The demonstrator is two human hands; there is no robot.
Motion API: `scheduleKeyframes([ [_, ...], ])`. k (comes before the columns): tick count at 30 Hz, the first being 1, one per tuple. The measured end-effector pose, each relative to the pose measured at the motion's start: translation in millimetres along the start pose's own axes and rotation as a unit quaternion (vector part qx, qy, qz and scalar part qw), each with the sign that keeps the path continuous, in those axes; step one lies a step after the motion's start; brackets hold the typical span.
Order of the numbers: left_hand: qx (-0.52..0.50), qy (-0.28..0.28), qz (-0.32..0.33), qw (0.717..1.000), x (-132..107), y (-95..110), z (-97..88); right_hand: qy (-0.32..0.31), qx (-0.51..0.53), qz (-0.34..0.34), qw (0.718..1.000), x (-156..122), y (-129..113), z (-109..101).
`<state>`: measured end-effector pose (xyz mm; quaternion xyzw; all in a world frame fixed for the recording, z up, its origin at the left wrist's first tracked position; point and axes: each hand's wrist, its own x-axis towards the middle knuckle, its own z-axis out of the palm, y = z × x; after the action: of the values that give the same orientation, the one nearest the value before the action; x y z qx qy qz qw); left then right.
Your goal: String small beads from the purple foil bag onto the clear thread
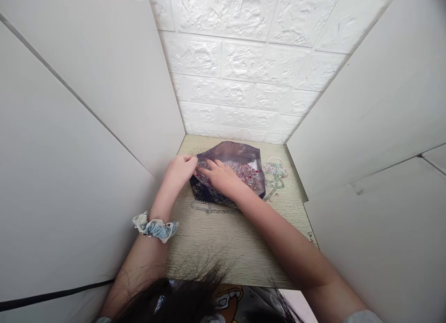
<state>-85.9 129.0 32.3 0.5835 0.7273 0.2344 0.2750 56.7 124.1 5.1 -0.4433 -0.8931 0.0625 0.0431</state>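
A dark bag (228, 150) with its top spread wide lies on the wooden surface, full of small pink, red and clear beads (249, 174). At the bag's left corner is my left hand (181, 170), thumb and fingers pinched together; what they hold, if anything, is too small to make out. My right hand (222, 176) reaches over the bag's near rim, fingers apart and touching the beads near the left side. Its fingertips are close to my left hand. A blue scrunchie (156, 227) with lace edging circles my left wrist.
Strings of pale green and pink beads (275, 174) lie right of the bag. Another bead string (212, 210) runs along its near side. Grey-white panels (87, 81) flank the wooden tabletop (223, 244); a white brick-pattern wall (240, 86) stands behind.
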Motion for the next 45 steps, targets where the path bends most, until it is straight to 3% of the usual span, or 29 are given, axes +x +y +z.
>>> scheduleKeyframes([
  [11, -0.031, -0.005, -0.013, 0.999, 3.0, -3.4, -0.5, -0.007, -0.008, -0.003, 1.000, 4.7, 1.0, -15.7],
  [16, -0.025, -0.007, -0.026, 0.999, 2.2, -1.0, -1.1, -0.045, -0.023, -0.011, 0.999, 9.6, 1.7, -13.5],
  [21, -0.012, -0.007, -0.016, 1.000, -0.4, 1.9, -2.5, -0.008, -0.027, -0.020, 0.999, 10.2, 2.0, -11.9],
  [30, -0.005, -0.011, -0.014, 1.000, -3.0, 3.9, -4.0, 0.000, -0.044, -0.023, 0.999, 13.6, 2.0, -10.9],
  [45, 0.004, -0.015, -0.009, 1.000, -2.4, 2.4, -3.1, -0.032, -0.034, -0.025, 0.999, 13.6, 5.0, -6.3],
])
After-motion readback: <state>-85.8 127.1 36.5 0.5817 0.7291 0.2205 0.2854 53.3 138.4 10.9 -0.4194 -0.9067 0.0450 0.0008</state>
